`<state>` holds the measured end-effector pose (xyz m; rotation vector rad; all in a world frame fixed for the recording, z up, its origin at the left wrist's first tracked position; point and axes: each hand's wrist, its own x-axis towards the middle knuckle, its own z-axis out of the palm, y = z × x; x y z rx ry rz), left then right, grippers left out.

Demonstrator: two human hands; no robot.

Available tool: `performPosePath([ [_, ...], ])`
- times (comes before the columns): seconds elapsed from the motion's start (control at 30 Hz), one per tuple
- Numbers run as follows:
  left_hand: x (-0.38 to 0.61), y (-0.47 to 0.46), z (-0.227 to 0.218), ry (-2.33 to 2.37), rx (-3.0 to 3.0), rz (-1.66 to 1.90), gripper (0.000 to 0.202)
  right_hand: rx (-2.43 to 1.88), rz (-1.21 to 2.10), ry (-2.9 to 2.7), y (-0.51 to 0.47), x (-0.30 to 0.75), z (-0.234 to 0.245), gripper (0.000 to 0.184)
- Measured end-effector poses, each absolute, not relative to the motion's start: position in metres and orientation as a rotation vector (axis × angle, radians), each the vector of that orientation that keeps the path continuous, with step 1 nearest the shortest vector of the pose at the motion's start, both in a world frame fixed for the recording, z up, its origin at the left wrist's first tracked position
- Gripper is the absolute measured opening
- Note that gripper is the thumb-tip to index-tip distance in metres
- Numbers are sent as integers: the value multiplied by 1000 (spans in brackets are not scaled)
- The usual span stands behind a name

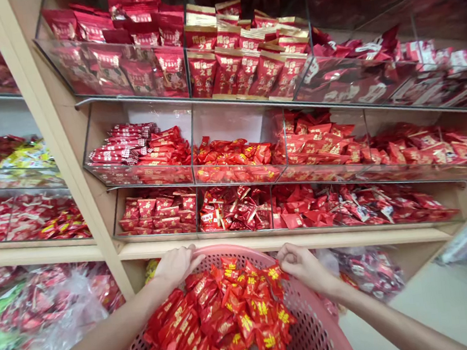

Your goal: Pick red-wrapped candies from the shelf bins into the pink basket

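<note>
Evidently the carrying is well advanced, since a pink basket [233,249] is sitting just below the front edge of the bottom wooden shelf [283,244] and is bearing a large heap of packets. The left hand [176,266] is closing over the basket's far-left rim, and the right hand [300,263] is bunching its fingers narrowly at the far-right rim; it seems to be holding the basket there, though its grip is partly hidden. Neither hand is reaching into a bin. 2 kinds are lying in the basket: gold-lettered red packets [184,332] are filling the side towards its left edge, and yellow-printed red packets [259,307] are spreading towards its right edge, leaving some of the holed right wall showing. Loading therefore looks largely done, while the heap itself is remaining to be dealt with, as a judgement. Above, 3 rows of clear bins are holding packets; in the middle row, the 2nd bin from the left [237,174] is carrying only a low layer along its front edge, and the white back wall is showing above it. Whether those packets are matching the basket's, I cannot tell.
</note>
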<state>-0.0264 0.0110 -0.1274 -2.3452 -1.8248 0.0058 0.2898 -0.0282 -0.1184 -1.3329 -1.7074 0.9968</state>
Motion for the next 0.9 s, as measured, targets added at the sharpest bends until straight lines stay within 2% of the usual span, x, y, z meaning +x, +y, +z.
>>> performPosePath([
  [0.13,-27,12,-128,-1821,-2349,-1,54,-1292,1095,-1657,-25,289,-120,18],
  [0.33,-26,11,-127,-1796,-2356,-19,52,-1436,1020,-1650,-24,284,-119,14],
  [0.57,-26,13,-129,-1776,-2344,-9,50,-1580,969,-1718,-21,276,-117,24],
  [0.9,-26,13,-128,-1772,-2340,9,51,-1581,771,-1817,-27,271,-125,23],
])
